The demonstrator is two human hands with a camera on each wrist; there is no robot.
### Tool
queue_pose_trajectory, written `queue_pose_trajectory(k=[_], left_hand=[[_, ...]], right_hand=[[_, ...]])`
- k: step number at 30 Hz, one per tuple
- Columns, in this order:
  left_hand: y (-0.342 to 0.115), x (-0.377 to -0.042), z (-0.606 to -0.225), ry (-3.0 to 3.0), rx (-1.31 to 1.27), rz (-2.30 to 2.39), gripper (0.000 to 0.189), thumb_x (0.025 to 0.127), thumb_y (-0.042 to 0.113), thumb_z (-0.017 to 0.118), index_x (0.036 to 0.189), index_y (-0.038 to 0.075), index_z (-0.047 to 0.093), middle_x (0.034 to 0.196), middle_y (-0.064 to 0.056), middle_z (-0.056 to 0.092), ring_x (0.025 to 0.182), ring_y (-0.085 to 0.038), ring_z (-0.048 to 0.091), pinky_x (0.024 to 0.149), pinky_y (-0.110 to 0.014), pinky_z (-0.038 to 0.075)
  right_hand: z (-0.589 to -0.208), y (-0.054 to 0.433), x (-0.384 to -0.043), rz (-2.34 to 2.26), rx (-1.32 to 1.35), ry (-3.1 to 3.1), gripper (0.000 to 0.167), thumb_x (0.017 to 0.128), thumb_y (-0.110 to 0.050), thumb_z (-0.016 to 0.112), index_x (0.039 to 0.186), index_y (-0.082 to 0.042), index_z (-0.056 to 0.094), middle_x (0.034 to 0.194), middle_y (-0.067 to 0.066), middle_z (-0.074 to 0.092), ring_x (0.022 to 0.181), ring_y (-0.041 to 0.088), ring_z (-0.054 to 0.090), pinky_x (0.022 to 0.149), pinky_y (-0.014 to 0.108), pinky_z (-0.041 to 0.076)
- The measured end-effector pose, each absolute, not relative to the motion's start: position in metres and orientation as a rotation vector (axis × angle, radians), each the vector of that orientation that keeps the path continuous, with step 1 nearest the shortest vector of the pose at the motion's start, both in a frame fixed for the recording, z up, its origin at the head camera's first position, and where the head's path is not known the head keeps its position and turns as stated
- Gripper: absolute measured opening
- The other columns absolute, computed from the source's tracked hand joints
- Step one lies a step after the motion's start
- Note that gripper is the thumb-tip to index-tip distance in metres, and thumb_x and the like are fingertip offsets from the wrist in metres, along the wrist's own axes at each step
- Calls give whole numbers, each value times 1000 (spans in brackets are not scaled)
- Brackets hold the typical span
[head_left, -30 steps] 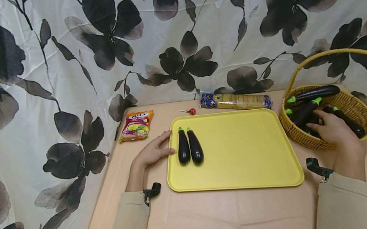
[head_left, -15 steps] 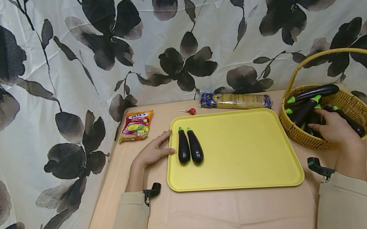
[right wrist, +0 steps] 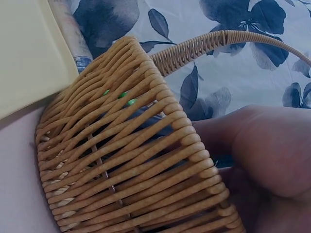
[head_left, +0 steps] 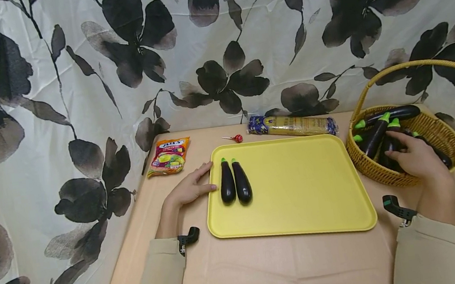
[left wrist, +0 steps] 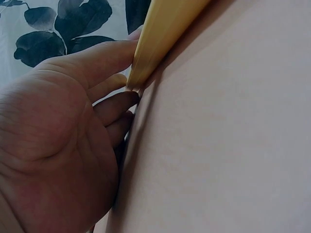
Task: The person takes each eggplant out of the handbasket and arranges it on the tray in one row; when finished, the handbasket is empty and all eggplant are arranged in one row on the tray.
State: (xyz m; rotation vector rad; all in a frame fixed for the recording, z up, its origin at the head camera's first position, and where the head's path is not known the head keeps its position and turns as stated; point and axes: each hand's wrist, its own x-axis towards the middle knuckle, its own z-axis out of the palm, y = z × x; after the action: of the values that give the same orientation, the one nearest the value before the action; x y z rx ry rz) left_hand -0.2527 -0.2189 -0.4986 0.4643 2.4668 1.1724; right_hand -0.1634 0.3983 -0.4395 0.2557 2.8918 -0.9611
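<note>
Two dark eggplants, a left one (head_left: 227, 183) and a right one (head_left: 242, 181), lie side by side at the left of a yellow tray (head_left: 302, 185). My left hand (head_left: 190, 186) rests against the tray's left edge, fingers extended; in the left wrist view its thumb and fingertips touch the yellow rim (left wrist: 160, 34). Inside the wicker basket (head_left: 371, 173) my right hand (head_left: 421, 157) grips an eggplant (head_left: 389, 149) between thumb and fingers, its green cap up. Another eggplant (head_left: 377, 135) leans beside it. In the right wrist view the basket wall (right wrist: 131, 160) hides the fingertips.
Several more eggplants fill the basket, whose tall handle (head_left: 424, 63) arches over it. Behind the tray lie a pasta packet (head_left: 294, 125) and a small red-headed item (head_left: 237, 138). A colourful candy bag (head_left: 169, 156) lies back left. A floral curtain (head_left: 218, 42) hangs behind the table.
My right hand has moved slightly right and taken hold of an eggplant, which has risen into clearer view. The neighbouring eggplant has shifted and tilted. The left hand has stayed put.
</note>
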Motion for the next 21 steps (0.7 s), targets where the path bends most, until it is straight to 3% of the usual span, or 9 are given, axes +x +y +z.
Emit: queue_pose_trajectory(k=[5,12,15,18,21], left_hand=[[-219,-252,-499,2471,470,1172,84,94,43,76,165,29,32,175,3,19,164,-24,8,133,-52,6],[-217,-253,-500,2470,464,1179,84,94,43,76,165,29,32,175,3,19,164,-23,7,133,-52,6],[-216,-254,-500,2468,453,1187,84,94,43,76,165,29,33,175,2,19,164,-24,7,133,-53,5],[-216,-254,-500,2470,439,1187,84,94,43,76,164,30,33,175,2,19,164,-23,7,133,-52,5],[-216,-254,-500,2472,441,1184,84,94,43,76,165,30,33,175,2,19,164,-23,8,133,-52,6]], right_hand=[[-437,395,-163,-1029,341,2919,67,109,-28,51,166,-11,22,136,42,46,103,46,49,74,50,49],[-433,392,-167,-1194,423,2917,67,107,-35,52,167,-21,23,145,42,43,124,54,47,86,64,53],[-430,391,-170,-1250,406,2919,68,107,-36,54,167,-23,25,146,41,43,125,53,47,76,41,59],[-426,388,-172,-1294,372,2933,67,106,-35,56,166,-24,28,145,39,45,120,49,51,63,15,48],[-422,384,-171,-1331,342,2947,67,105,-35,58,166,-25,30,146,36,47,114,37,55,60,7,45]])
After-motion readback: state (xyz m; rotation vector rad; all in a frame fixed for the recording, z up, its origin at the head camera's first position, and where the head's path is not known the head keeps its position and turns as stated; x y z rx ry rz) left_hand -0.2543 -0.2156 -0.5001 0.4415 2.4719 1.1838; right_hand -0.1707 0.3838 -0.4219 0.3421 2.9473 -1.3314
